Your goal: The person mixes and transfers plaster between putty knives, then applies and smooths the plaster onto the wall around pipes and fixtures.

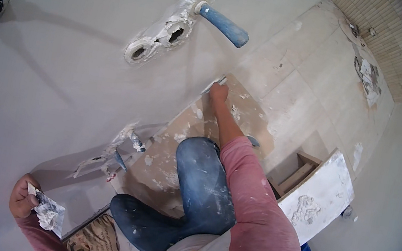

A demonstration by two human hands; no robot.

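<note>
At the lower left, my left hand (21, 197) is closed around a flat putty knife (56, 221). A lump of white putty (47, 212) lies on its blade. My right arm reaches forward to the foot of the pale wall (81, 79). There my right hand (219, 93) is closed on a second putty knife (209, 86), seen nearly edge-on beside the wall's lower edge. My fingers hide most of its handle.
A blue pipe (224, 25) sticks out of the wall above rough putty-edged holes (157, 44). Shorter pipe ends (121, 159) protrude lower down. Putty-spotted brown sheeting (172, 171) covers the floor. To the right stands a white-topped board (319, 190) bearing putty; a paper sack (97, 238) lies lower left.
</note>
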